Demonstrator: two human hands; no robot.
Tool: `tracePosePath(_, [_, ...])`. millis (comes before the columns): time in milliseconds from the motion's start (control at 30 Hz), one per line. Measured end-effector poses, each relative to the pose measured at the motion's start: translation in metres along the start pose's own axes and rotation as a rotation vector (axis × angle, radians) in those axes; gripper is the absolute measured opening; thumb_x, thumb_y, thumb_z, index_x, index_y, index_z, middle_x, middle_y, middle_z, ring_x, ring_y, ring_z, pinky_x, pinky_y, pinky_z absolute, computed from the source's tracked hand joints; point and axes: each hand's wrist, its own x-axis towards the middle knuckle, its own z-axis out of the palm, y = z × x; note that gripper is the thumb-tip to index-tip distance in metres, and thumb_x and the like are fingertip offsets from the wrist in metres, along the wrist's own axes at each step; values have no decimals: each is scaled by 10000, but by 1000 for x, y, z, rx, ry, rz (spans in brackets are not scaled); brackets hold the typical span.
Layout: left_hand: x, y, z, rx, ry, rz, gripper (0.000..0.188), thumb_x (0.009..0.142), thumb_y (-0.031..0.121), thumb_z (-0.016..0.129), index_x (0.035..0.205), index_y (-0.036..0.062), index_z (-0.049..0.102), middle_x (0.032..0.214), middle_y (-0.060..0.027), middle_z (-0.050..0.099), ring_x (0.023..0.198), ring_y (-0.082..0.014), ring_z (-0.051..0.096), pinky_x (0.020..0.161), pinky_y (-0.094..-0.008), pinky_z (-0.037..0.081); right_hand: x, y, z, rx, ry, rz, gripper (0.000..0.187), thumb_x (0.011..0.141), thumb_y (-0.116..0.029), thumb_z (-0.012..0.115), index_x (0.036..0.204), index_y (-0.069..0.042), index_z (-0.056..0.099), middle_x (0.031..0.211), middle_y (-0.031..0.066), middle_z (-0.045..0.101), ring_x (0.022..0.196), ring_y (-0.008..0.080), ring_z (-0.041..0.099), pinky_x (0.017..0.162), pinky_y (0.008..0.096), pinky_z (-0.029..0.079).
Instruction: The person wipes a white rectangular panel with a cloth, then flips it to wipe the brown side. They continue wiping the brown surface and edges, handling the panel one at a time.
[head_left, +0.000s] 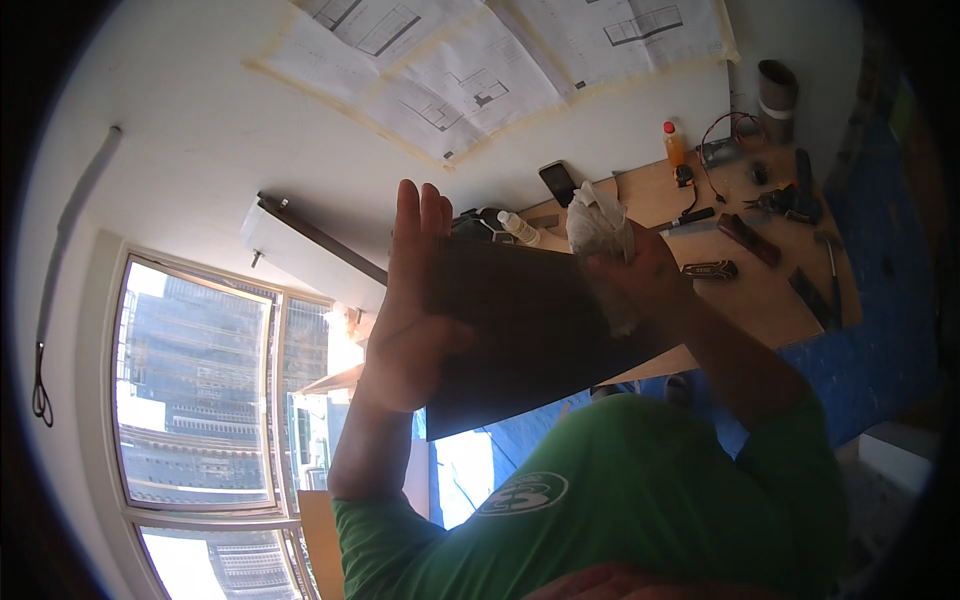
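A dark brown, flat rectangular panel [515,340] is tilted up in front of me, its lower left corner off the table. Along its left edge is my left hand [405,320], with the thumb across the face and the fingers stretched up past the top corner; it steadies the panel. My right hand [645,275] is closed around a crumpled white cloth [598,222] at the panel's upper right. Part of the cloth hangs over the panel's face. The motion blurs both hands a little.
The wooden worktable [720,190] holds a phone [558,183], an orange drink bottle [673,143], a white bottle [518,228], a utility knife [709,270], pliers [775,203] and a hammer [832,270]. Blue sheeting [880,350] covers the floor. A long pale board [310,235] stands left.
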Motion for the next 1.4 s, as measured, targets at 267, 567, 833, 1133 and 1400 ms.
tracePosePath(267, [-4,-7,-1,-100,70,27,1248,559,104,559,1668,62,-12,1716,-238,125,1604,-357,88,1287,-473,122,15,-18,1,37,-220,76,371,935,-172,724,1264,-24,637,1093,106,730,1008,169,699,897,343,565])
tracePosePath(567, [-4,3,31,-147,119,114,1275,536,131,617,1662,35,26,1695,-297,134,1598,-387,108,1288,-510,13,10,-83,34,11,-191,-323,365,903,-169,727,1222,-14,644,1010,127,721,926,177,707,841,349,576])
tracePosePath(833, [-19,-23,-13,-53,-135,222,1244,685,186,731,1670,96,-22,1714,-270,65,1600,-398,67,1281,-523,39,-32,53,-33,104,-100,54,504,891,-32,744,1367,-50,578,1156,83,695,1046,159,674,936,356,564])
tracePosePath(1133, [-16,-15,15,-199,-43,203,1230,649,51,689,1659,45,-12,1708,-274,79,1592,-387,129,1293,-497,97,-9,-72,37,-116,-120,-687,351,897,-140,752,1217,-33,657,1097,148,630,1011,323,658,890,428,542])
tracePosePath(1400, [-17,-15,22,138,206,79,1270,657,366,783,1661,39,78,1705,-281,102,1591,-437,68,1252,-606,33,-16,-9,17,-273,84,-613,266,903,-178,742,1122,-42,672,1027,133,642,929,335,654,843,464,512])
